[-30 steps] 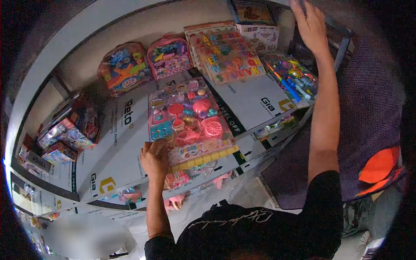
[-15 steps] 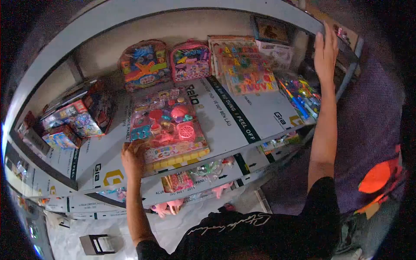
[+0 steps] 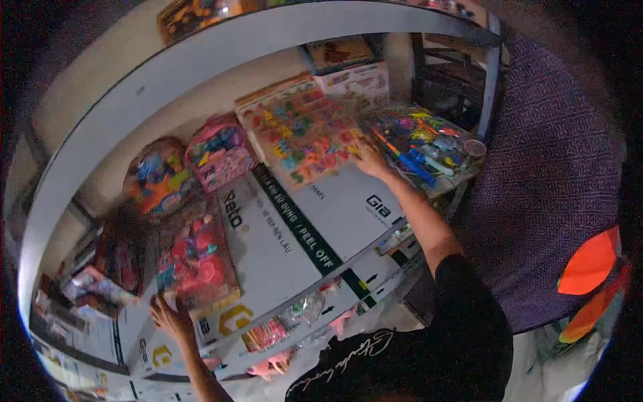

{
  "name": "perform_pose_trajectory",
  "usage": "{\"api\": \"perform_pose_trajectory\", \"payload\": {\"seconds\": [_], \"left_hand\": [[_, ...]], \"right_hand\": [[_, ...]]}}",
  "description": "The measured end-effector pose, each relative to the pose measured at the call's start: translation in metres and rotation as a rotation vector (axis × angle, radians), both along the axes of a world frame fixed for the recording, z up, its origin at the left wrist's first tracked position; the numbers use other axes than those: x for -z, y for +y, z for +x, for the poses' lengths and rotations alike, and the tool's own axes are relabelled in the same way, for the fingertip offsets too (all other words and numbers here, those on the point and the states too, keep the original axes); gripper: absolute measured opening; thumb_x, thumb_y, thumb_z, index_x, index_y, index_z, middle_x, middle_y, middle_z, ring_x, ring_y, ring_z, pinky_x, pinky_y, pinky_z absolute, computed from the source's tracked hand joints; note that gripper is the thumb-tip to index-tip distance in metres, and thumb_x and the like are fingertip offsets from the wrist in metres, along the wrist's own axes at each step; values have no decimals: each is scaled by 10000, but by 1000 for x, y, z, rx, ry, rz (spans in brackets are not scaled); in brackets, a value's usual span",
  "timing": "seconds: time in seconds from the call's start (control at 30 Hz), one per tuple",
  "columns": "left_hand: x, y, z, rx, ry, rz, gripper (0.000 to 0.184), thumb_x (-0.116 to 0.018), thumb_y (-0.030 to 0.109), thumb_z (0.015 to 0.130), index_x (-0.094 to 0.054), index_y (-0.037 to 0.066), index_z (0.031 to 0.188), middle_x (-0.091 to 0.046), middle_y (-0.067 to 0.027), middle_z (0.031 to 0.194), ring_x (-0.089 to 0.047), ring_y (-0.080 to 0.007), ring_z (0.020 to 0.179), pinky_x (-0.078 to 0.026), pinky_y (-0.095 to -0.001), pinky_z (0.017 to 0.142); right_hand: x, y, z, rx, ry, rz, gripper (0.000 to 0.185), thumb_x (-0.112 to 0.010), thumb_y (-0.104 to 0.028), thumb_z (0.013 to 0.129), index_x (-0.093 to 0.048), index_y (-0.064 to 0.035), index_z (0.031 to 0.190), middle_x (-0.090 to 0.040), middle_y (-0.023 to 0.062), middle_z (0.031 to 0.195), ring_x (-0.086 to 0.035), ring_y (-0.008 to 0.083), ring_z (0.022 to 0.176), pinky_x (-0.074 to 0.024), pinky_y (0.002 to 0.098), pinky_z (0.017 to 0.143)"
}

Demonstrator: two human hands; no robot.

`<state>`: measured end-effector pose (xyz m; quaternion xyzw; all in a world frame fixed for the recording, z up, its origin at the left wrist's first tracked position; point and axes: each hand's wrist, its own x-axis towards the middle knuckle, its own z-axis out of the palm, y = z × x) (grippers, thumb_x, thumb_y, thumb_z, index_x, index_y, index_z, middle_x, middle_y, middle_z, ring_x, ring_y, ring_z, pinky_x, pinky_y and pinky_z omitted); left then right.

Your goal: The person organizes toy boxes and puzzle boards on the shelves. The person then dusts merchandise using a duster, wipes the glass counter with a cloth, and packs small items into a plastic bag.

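My left hand (image 3: 173, 318) is at the near left corner of a clear-wrapped pink toy set (image 3: 201, 264), with its fingers curled at the package's edge. That set lies flat near the shelf's front. Stretched forward, my right hand (image 3: 370, 159) has its fingers extended at the right edge of a colourful alphabet board (image 3: 301, 130), which leans on the back wall with other boards. To the right of that hand lies a pack of bright plastic toys (image 3: 429, 144) with a blue stick-like piece. Motion blur softens both hands and the packages.
Two toy backpacks, one multicoloured (image 3: 159, 177) and one pink (image 3: 221, 153), stand against the back wall. Boxed toys (image 3: 100, 288) are at the left. The grey frame beam (image 3: 268, 37) arches over the shelf (image 3: 281, 258). Lower shelves hold small packets (image 3: 268, 333). Purple patterned fabric (image 3: 542, 201) is at right.
My right hand has left the frame post and come down to the alphabet board. My left hand remains at the pink toy set's corner. The view has swung to the right.
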<state>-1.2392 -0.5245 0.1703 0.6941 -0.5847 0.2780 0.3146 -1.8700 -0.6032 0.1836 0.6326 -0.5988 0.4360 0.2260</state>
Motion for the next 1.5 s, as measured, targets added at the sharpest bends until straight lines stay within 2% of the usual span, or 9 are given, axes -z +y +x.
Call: {"api": "perform_pose_trajectory", "payload": {"seconds": [0.23, 0.43, 0.53, 0.7, 0.77, 0.97, 1.1, 1.2, 1.5], "left_hand": [[-2, 33, -46, -3, 110, 73, 656, -655, 441, 749, -413, 187, 1303, -424, -107, 1291, -424, -328, 1156, -332, -499, 915], [41, -37, 95, -377, 236, 422, 628, -535, 510, 812, -403, 147, 1308, -452, -143, 1261, -469, -371, 1080, -411, -488, 824], [75, -70, 159, -207, -215, 592, 558, -501, 490, 831, -499, 105, 1234, -534, -163, 1175, -532, -330, 1030, -450, -445, 782], [3, -56, 82, -265, 0, 773, 348, -542, 318, 833, -609, 16, 993, -630, -150, 966, -617, -263, 889, -506, -384, 639], [17, -64, 95, -175, 20, 637, 673, -478, 654, 788, -676, 12, 828, -636, -219, 879, -604, -344, 876, -484, -402, 683], [28, -51, 125, 483, 472, 406, 575, -532, 535, 833, -616, -13, 985, -640, -174, 979, -625, -295, 854, -483, -362, 686], [-30, -9, 86, 659, 1682, 720, 597, -364, 452, 938, -262, 105, 1413, -258, -98, 1454, -312, -261, 1295, -339, -434, 978], [-43, 13, 71, 744, 1833, 680, 447, -501, 385, 904, -493, 69, 1219, -557, -95, 1180, -559, -226, 1054, -473, -367, 868], [-67, 63, 6, 1056, 1724, 597, 558, -486, 144, 878, -277, 54, 1387, -409, -105, 1341, -427, -245, 1203, -407, -381, 951]], "right_hand": [[-6, -50, -33, 227, -47, 231, 453, -603, -210, 804, -492, -43, 1210, -468, 234, 1166, -468, 392, 1058, -379, 474, 902], [-40, -30, 135, -564, 12, -80, 233, -567, -114, 733, -545, 2, 933, -500, 168, 696, -517, 328, 720, -420, 438, 634], [-28, 5, 229, -737, 111, 359, 387, -616, -317, 802, -543, -10, 1025, -510, 155, 1015, -522, 312, 912, -438, 421, 747], [20, 4, 332, -758, 51, 762, 662, -461, -530, 861, -473, 61, 1159, -441, 284, 1150, -423, 396, 1085, -354, 455, 933], [5, 22, 349, -771, 77, 868, 803, -417, -640, 820, -465, 78, 1177, -383, 332, 1233, -364, 445, 1163, -306, 481, 981], [28, 45, 386, -900, -528, 802, 938, -457, -721, 743, -362, 38, 1284, -352, 317, 1301, -328, 418, 1234, -263, 471, 1029], [27, 36, 371, -851, -873, 795, 805, -573, -584, 777, -370, -11, 1306, -436, 198, 1284, -431, 281, 1178, -343, 387, 983], [32, 43, 361, -1075, -989, 663, 735, -652, -434, 789, -369, 1, 1310, -479, 157, 1249, -487, 234, 1103, -412, 349, 899], [-15, 161, 283, -852, -1054, 457, 408, -623, -115, 840, -489, -21, 1214, -578, 28, 1026, -551, 90, 904, -469, 224, 763]]}}
